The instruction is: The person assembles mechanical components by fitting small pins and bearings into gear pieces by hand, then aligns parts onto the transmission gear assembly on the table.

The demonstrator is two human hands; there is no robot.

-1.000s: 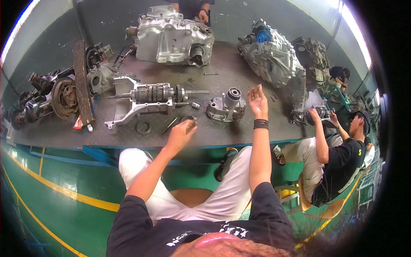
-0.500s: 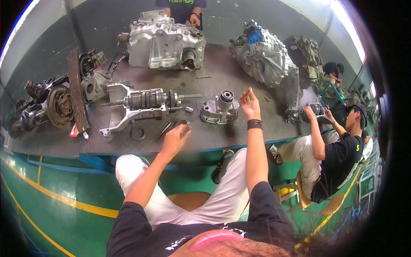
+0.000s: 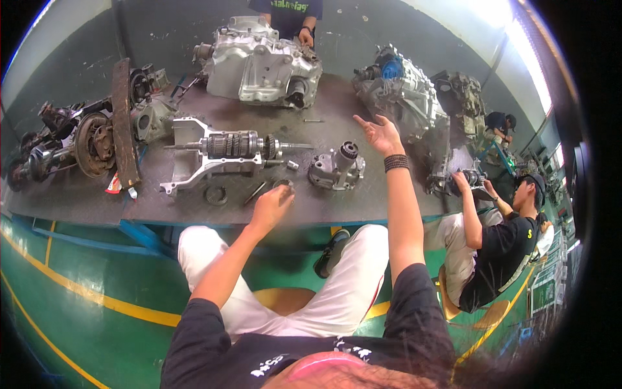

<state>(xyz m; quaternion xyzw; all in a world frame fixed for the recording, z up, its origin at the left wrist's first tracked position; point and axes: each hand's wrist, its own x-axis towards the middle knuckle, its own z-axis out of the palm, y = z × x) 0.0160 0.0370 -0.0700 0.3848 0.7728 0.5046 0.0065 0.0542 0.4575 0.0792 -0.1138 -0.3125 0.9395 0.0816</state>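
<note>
My left hand (image 3: pixel 273 206) is at the near edge of the metal table, its fingers bent and closed at a small dark ring (image 3: pixel 283 185); they partly hide it. Farther right, my right hand (image 3: pixel 381 135) is raised with fingers apart, holding nothing. A dark beaded bracelet (image 3: pixel 396 162) is on that wrist. Left of this hand stands a small aluminium housing (image 3: pixel 335 170) with a toothed gear (image 3: pixel 349 150) on top. An open half casing (image 3: pixel 184 174) lies beyond my left hand, carrying a gear shaft (image 3: pixel 232 144).
A dark ring (image 3: pixel 215 195), a pin (image 3: pixel 255 192) and a short metal cylinder (image 3: pixel 293 165) lie nearby. Large gearboxes (image 3: pixel 262 68) (image 3: pixel 405 97) stand at the back and right. Rusty axle parts (image 3: pixel 96 146) fill the left. A co-worker (image 3: pixel 502 249) sits at the right; another person (image 3: pixel 291 18) stands opposite.
My right hand has moved farther over the table, its fingers now spreading apart. My left hand stays by the small dark ring. The whole view has shifted slightly.
</note>
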